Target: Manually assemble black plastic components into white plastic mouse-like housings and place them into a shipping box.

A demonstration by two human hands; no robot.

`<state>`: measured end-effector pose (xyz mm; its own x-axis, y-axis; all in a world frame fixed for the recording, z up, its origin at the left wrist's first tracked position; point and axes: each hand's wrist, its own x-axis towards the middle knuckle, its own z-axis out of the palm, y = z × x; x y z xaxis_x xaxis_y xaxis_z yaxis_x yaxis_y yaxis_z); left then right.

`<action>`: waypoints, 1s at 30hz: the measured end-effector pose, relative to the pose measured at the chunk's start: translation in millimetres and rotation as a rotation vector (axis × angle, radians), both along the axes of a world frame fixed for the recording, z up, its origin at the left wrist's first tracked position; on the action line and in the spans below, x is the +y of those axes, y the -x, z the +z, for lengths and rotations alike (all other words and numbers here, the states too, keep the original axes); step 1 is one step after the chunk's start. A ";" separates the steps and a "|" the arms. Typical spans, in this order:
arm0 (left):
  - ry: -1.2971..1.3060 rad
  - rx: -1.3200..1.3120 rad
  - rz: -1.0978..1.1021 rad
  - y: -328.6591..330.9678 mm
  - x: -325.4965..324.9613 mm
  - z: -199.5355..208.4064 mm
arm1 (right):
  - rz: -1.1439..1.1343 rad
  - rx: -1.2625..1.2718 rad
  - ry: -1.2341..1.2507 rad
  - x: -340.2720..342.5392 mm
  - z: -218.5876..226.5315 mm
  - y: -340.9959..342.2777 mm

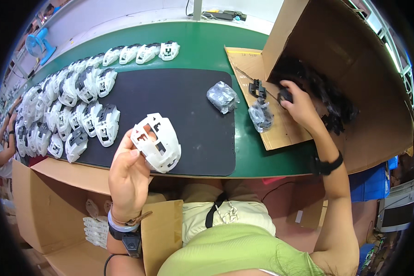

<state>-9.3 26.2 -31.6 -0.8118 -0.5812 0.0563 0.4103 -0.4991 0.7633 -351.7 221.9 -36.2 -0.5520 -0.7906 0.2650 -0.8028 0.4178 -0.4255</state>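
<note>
My left hand [129,172] holds up a white plastic shell [169,143] with several cut-outs, above the near edge of the black mat [193,106]. Thumb and fingers pinch the shell by its left side. My right hand [299,105] reaches over the flap of a big cardboard box, its fingers closed round a small black plastic part [285,95]. Just left of that hand lies another black part [257,89] on the cardboard flap [280,133]. A clear plastic bag [261,115] with dark contents rests below it. Another bagged bundle [223,97] sits on the mat's right side.
Rows of white shells with dark parts [106,124] fill the table's left. Several more line the back [148,53]. The large box [349,50] on the right holds black parts [331,94]. An open carton [55,207] with white shells [95,232] stands below the table edge.
</note>
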 end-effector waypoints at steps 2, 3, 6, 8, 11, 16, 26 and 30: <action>0.072 -0.048 0.040 8.2 2.6 -0.9 | -0.090 -0.497 0.209 4.0 19.2 -32.1; 0.142 -0.097 0.069 10.9 4.0 -3.1 | 0.017 -0.765 0.366 -0.2 31.8 -57.0; 0.227 -0.041 -0.064 12.5 11.4 -0.3 | 0.341 -1.065 0.497 -33.8 58.4 -142.2; 0.274 -0.012 -0.095 14.5 18.9 8.1 | 0.457 -1.238 0.469 -59.3 56.1 -176.1; 0.338 0.064 -0.045 7.7 13.6 6.3 | 0.464 -1.265 0.485 -82.8 47.8 -194.0; 0.421 0.019 0.015 -1.2 7.1 3.0 | 0.411 -1.282 0.406 -87.9 41.0 -207.9; 0.739 -0.006 0.245 -10.1 0.1 -0.4 | 0.215 -0.864 0.423 -88.5 32.7 -223.7; 0.605 0.029 0.230 -6.2 5.7 0.3 | 0.580 -0.859 0.481 -96.4 28.7 -212.1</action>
